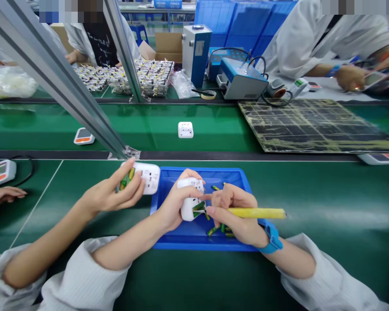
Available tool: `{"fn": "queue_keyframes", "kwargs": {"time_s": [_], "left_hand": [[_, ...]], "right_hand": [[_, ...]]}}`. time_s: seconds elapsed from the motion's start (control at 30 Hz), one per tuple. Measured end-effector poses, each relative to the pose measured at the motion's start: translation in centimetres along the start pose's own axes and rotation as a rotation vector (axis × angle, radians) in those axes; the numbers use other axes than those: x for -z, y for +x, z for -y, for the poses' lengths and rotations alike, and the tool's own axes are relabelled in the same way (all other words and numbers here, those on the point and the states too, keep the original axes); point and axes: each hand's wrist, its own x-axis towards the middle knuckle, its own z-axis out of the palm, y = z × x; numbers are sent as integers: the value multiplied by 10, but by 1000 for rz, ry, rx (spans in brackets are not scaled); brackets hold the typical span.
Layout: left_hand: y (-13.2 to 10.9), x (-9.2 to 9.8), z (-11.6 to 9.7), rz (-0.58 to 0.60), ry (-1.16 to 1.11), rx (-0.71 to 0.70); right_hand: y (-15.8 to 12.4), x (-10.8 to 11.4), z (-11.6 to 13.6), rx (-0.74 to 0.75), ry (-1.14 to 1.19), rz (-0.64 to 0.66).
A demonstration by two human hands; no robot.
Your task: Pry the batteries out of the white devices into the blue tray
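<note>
My left hand (173, 205) holds a small white device (185, 206) with its back up and battery compartment facing me, above a blue tray (201, 246). Green batteries (199, 207) show in the compartment. My right hand (236, 211), with a blue wristband, grips a yellow-handled tool (259, 213). Its thin metal tip is at the batteries. Several loose green and yellow batteries (213, 231) lie in the tray, partly hidden by my right hand. From the left, a co-worker's hand (121, 192) holds another white device (151, 178) with batteries at its open compartment.
A metal post (68, 90) slants down to the bench at left. Beyond a dark rail, a white device (185, 129) and another with an orange strip (84, 136) lie on the green surface. A dark scratched board (317, 125) lies right. Co-workers sit opposite, near blue-and-grey equipment (243, 77).
</note>
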Motion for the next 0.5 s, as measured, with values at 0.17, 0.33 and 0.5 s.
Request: {"fn": "queue_keyframes", "kwargs": {"time_s": [0.17,0.33,0.5], "left_hand": [[13,-30,-6,270,120,-153],[20,-35,-15,408,182,-266],[18,-12,-4,147,-102,-27]], "right_hand": [[0,-2,2,129,-208,-16],[-1,-7,9,412,-545,92],[-4,-2,7,476,-756,94]]}}
